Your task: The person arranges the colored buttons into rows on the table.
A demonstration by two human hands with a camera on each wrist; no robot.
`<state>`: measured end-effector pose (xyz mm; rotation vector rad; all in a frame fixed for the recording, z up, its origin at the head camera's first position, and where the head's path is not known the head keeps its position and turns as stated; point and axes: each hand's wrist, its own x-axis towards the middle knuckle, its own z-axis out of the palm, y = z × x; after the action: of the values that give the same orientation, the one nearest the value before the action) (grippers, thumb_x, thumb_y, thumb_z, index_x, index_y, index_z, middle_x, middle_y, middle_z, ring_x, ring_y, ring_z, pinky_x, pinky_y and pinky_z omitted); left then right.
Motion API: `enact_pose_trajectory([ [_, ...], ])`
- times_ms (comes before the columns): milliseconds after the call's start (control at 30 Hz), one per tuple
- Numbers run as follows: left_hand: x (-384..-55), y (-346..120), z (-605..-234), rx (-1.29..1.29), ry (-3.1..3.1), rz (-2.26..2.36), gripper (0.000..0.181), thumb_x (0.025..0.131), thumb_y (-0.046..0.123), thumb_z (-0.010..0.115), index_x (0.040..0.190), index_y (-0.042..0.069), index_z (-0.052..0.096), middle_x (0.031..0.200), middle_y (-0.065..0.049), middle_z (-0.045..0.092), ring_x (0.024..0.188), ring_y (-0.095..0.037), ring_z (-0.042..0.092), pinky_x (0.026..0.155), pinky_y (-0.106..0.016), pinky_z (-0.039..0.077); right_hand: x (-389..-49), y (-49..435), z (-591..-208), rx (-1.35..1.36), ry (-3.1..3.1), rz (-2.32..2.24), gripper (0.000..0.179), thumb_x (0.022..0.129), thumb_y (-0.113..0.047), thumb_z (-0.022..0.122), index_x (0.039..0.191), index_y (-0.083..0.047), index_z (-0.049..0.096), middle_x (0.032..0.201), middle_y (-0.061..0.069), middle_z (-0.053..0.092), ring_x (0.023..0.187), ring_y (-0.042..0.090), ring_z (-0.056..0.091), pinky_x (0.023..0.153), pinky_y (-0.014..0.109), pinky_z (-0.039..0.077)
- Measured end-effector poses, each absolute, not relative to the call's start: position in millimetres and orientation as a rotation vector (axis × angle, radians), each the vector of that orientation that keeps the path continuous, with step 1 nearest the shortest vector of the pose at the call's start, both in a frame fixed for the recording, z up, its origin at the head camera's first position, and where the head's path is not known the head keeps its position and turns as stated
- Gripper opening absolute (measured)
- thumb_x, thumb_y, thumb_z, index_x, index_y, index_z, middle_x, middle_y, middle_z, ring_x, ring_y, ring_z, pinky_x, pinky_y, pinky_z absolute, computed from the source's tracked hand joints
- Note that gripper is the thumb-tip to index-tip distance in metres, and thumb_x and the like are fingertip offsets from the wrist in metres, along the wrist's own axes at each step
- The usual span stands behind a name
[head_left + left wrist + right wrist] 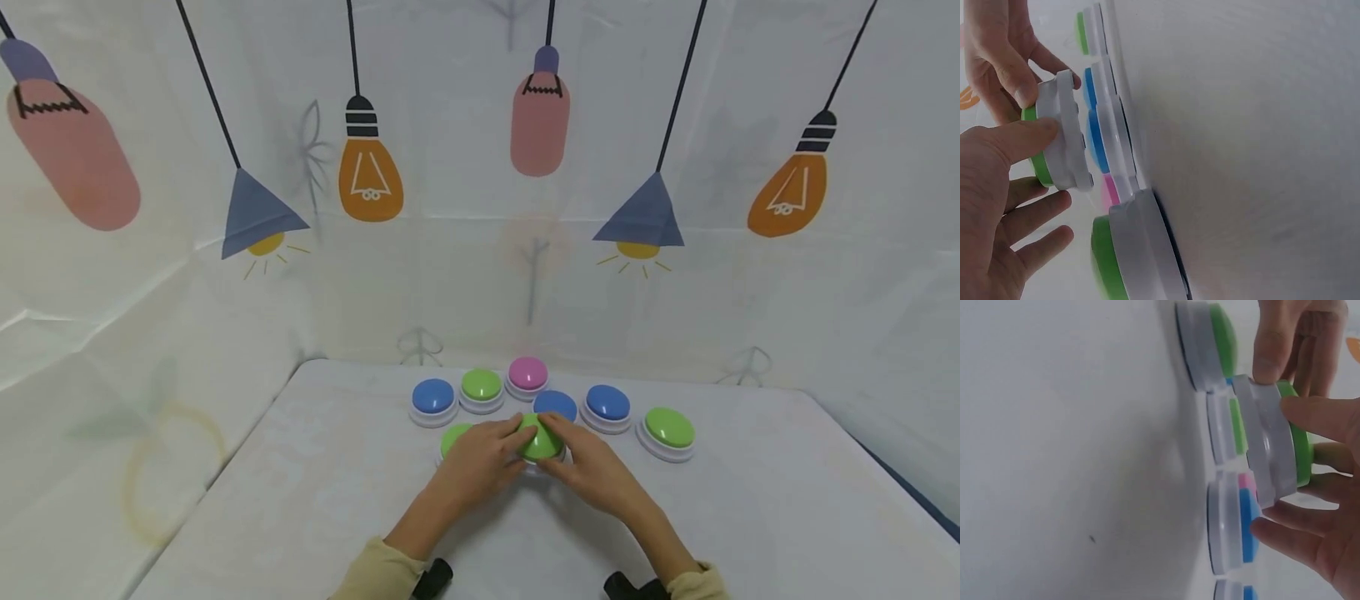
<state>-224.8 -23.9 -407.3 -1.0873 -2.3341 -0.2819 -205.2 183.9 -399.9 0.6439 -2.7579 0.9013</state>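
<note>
A green push button with a round white base (pixel 542 442) is held between both hands, raised off the table, as the wrist views show. My left hand (pixel 480 457) grips its left side, the thumb lying across the white base (pixel 1063 144). From the other side my right hand (pixel 596 471) grips it, with thumb on the base and fingers by the green dome. Just left of the left hand, another green button (pixel 454 437) is partly covered by the fingers. A blue button (pixel 556 405) stands right behind the held one, its lower part hidden.
More buttons stand behind and beside the hands: a blue one (pixel 433 397), a green one (pixel 482 385), a pink one (pixel 527 373), a second blue one (pixel 608 402) and a green one (pixel 670 427) at the right. The white table (pixel 300 500) meets a lamp-printed sheet (pixel 465 275) behind.
</note>
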Motion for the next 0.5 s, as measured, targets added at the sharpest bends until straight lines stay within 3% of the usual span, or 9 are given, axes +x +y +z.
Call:
enact_pose_trajectory([
  [267, -229.9, -30.5, -410.0, -1.061, -2.392, -0.25, 0.051, 0.079, 0.028, 0.082, 0.127, 0.021, 0.067, 0.128, -0.008, 0.067, 0.096, -0.021, 0.071, 0.083, -0.03, 0.057, -206.4, 173.2, -407.8, 0.588, -2.755, 0.878, 0.063, 0.086, -0.017, 0.076, 0.142, -0.003, 0.051, 0.143, 0.02, 0.052, 0.131, 0.038, 0.051, 0.108, 0.053, 0.04],
  [500, -232.8, -32.1, -413.3, -1.08, -2.436, -0.268, 0.049, 0.078, 0.025, 0.083, 0.124, 0.019, 0.069, 0.126, -0.009, 0.068, 0.097, -0.024, 0.071, 0.09, -0.035, 0.056, -207.1, 170.0, -414.7, 0.571, -2.771, 0.904, 0.062, 0.086, -0.018, 0.076, 0.141, -0.003, 0.052, 0.143, 0.019, 0.053, 0.127, 0.041, 0.053, 0.105, 0.056, 0.042],
])
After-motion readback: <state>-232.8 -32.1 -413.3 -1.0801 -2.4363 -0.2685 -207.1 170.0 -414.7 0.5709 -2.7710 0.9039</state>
